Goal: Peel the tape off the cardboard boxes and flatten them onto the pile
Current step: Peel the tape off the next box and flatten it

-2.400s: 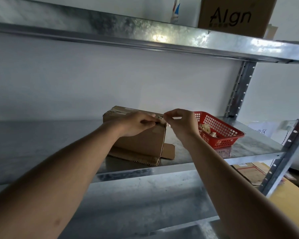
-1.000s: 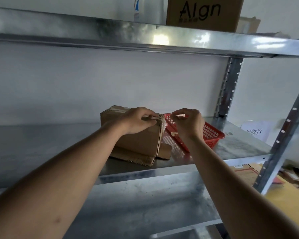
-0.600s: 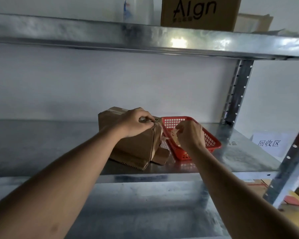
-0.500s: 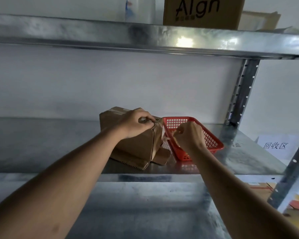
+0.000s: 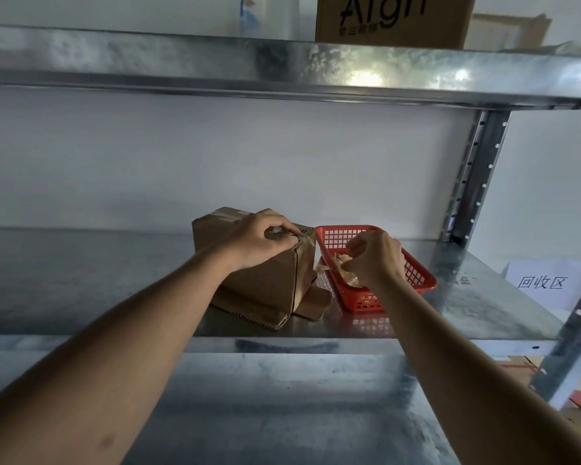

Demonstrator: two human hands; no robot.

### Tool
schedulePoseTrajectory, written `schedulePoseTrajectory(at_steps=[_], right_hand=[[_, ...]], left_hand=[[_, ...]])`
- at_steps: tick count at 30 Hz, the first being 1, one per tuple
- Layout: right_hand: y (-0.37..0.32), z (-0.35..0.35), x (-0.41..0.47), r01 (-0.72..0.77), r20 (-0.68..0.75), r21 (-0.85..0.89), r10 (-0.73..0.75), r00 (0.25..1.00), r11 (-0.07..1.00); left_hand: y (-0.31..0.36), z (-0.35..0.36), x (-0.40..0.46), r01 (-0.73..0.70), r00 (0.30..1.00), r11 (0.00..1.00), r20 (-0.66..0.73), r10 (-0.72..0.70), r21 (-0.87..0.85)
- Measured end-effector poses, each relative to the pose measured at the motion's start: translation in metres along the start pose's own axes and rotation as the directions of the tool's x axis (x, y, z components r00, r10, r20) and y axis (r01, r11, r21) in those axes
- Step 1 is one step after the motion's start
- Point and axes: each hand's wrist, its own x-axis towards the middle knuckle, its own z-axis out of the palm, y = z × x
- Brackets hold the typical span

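A small brown cardboard box [image 5: 265, 283] stands on the metal shelf [image 5: 81, 280], resting on flattened cardboard [image 5: 249, 312]. My left hand [image 5: 260, 239] grips the box's top right edge, where tape remains. Over the red plastic basket [image 5: 420, 283] just right of the box, my right hand [image 5: 374, 256] has its fingers curled around a strip of peeled tape [image 5: 341, 260]. Crumpled tape scraps lie in the basket below it.
An upper shelf [image 5: 282, 68] carries a printed cardboard box [image 5: 393, 20] and a white bottle [image 5: 249, 15]. Perforated uprights [image 5: 473, 176] stand at the right. A paper sign [image 5: 544, 281] hangs beyond the shelf. Cardboard [image 5: 520, 367] lies lower right.
My right hand pulled tape away from the box's top edge and moved right and down over the red basket. My left hand stayed on the box.
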Motion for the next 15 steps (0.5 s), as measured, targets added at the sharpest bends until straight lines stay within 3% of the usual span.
schedulePoseTrajectory(at_steps=[6, 9, 12, 15], right_hand=[[-0.007, -0.007, 0.001, 0.072, 0.100, -0.137, -0.058, 0.993, 0.988], [-0.008, -0.008, 0.000, 0.087, -0.040, -0.183, -0.095, 0.995, 0.979], [-0.015, -0.008, -0.002, 0.239, -0.115, -0.069, -0.246, 0.962, 0.969], [-0.023, -0.005, -0.006, 0.428, -0.043, 0.082, -0.426, 0.904, 0.900]], left_hand=[[-0.002, 0.003, 0.000, -0.021, 1.000, 1.000, -0.022, 0.021, -0.003], [-0.001, 0.002, -0.001, -0.028, 1.000, 1.000, -0.012, 0.028, -0.014], [0.000, 0.000, -0.002, -0.020, 1.000, 1.000, -0.012, 0.020, -0.006], [0.004, -0.002, -0.006, -0.014, 1.000, 1.000, 0.000, 0.014, -0.018]])
